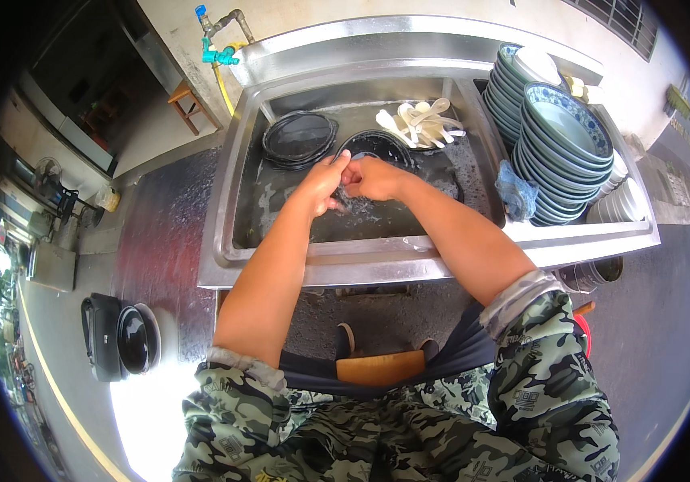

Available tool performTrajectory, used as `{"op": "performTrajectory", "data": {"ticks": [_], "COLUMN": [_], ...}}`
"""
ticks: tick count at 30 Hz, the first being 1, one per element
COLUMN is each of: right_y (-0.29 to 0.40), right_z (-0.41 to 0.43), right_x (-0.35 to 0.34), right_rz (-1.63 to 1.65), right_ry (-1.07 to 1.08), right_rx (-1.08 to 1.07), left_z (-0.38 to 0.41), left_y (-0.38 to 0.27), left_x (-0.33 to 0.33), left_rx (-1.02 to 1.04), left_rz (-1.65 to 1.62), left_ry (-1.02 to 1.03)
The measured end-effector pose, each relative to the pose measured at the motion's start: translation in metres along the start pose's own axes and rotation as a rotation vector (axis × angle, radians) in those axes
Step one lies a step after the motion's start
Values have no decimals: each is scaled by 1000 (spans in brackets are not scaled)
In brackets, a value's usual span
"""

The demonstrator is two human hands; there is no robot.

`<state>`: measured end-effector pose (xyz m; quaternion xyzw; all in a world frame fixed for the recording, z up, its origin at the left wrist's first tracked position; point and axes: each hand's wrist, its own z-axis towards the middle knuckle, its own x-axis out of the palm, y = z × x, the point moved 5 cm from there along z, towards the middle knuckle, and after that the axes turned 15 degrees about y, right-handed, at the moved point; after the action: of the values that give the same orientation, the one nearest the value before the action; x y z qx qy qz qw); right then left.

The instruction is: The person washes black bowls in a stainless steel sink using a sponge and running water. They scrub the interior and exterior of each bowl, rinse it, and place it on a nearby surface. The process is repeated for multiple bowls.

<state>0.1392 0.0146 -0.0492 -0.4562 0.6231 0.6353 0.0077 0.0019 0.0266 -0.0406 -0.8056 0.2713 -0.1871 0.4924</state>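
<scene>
Both of my hands are together over the water in a stainless-steel sink. My left hand grips the near edge of a dark dish, its thumb on top. My right hand is at the same spot, fingers curled, amid splashing water; what its fingers hold is hidden. Right behind them lies a black round bowl. A stack of black plates sits at the sink's back left. White soup spoons are heaped at the back right.
Right of the sink stand tall stacks of blue-patterned bowls, a blue cloth and white cups. A teal-handled tap is at the back left. A wooden stool is below me.
</scene>
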Motion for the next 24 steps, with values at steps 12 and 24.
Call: {"op": "performTrajectory", "data": {"ticks": [12, 24], "right_y": [23, -2], "right_z": [-19, -16], "right_x": [7, 4], "right_rz": [-549, -645], "right_ry": [169, 301], "right_rx": [194, 387], "left_z": [-10, 6], "left_y": [-2, 4], "left_x": [7, -7], "left_rx": [86, -68], "left_rz": [43, 49], "left_ry": [-120, -3]}}
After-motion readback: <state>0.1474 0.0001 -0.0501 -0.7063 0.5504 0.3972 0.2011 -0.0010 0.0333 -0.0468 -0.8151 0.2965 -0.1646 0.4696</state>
